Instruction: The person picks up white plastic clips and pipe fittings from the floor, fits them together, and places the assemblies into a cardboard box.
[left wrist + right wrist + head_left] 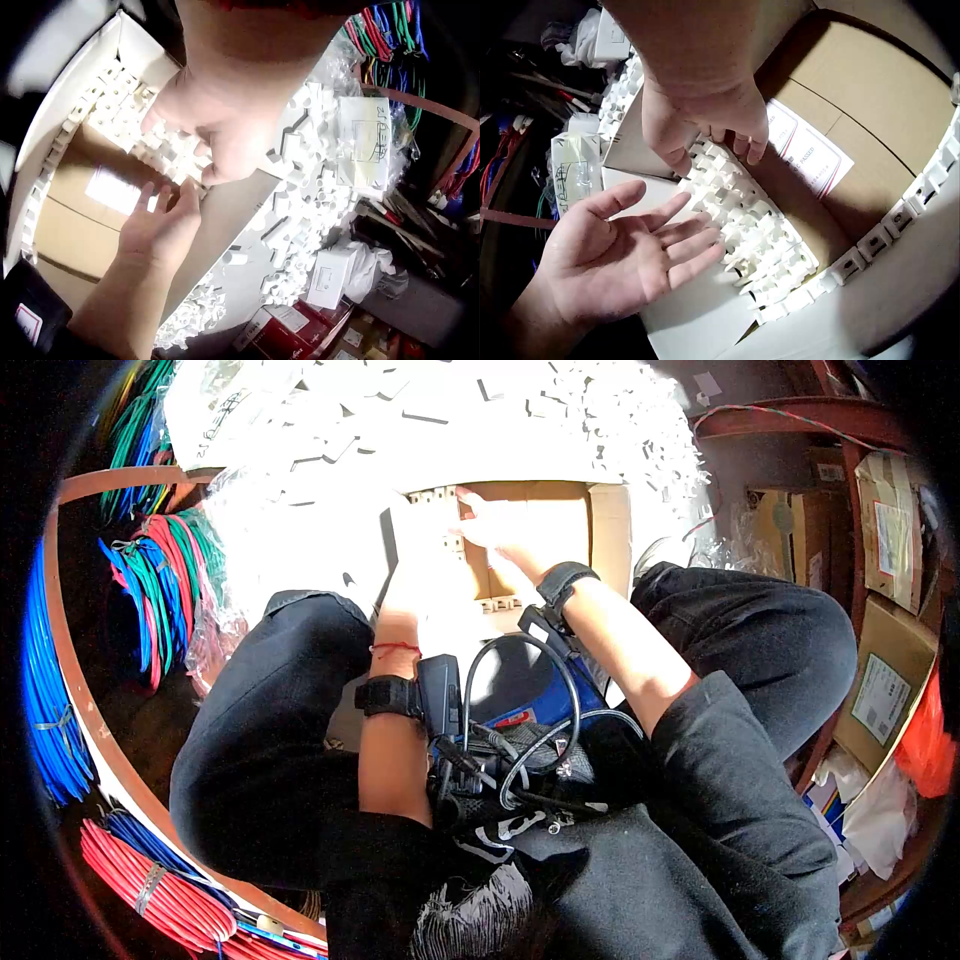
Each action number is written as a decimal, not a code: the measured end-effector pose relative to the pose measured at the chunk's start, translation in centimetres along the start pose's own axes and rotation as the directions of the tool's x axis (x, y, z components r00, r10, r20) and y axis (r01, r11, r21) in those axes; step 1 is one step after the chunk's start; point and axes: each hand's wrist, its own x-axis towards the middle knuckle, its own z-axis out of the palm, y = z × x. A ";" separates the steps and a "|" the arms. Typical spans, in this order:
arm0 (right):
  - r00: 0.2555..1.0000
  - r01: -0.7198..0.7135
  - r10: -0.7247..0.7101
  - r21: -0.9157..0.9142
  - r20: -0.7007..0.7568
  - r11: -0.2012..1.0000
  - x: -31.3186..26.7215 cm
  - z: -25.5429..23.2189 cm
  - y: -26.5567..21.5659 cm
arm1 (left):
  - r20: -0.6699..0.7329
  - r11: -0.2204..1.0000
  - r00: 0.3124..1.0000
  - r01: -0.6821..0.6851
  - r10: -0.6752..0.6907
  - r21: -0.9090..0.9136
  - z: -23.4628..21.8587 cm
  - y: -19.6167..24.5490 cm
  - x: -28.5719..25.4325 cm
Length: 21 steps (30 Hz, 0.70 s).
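Observation:
White plastic pieces in rows (pixel 500 603) (pixel 109 105) (pixel 742 221) line the edges inside an opened cardboard box (pixel 608 525). The left hand (pixel 412 585) (pixel 229 124) (pixel 615 259) is at one side of a block of these pieces; in the right wrist view its palm shows, fingers extended and slightly spread against the pieces. At the block's end is the right hand (pixel 515 540) (pixel 157 236) (pixel 705 112), fingers reaching down to the pieces, looking fairly straight in the left wrist view. Glare washes out the left fingers in the head view.
Loose white pieces (pixel 560 420) (pixel 300 187) lie heaped beyond the box. Coiled coloured wires (pixel 160 590) hang at left, with red coils (pixel 160 880) lower down. Cardboard boxes (pixel 885 680) stand at right. Cables (pixel 520 730) lie on the person's lap.

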 end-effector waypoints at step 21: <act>0.994 0.012 -0.031 0.183 0.106 0.983 2.5 -0.7 0.0 | -0.048 0.999 0.998 -0.041 0.042 0.018 3.3 0.2 3.3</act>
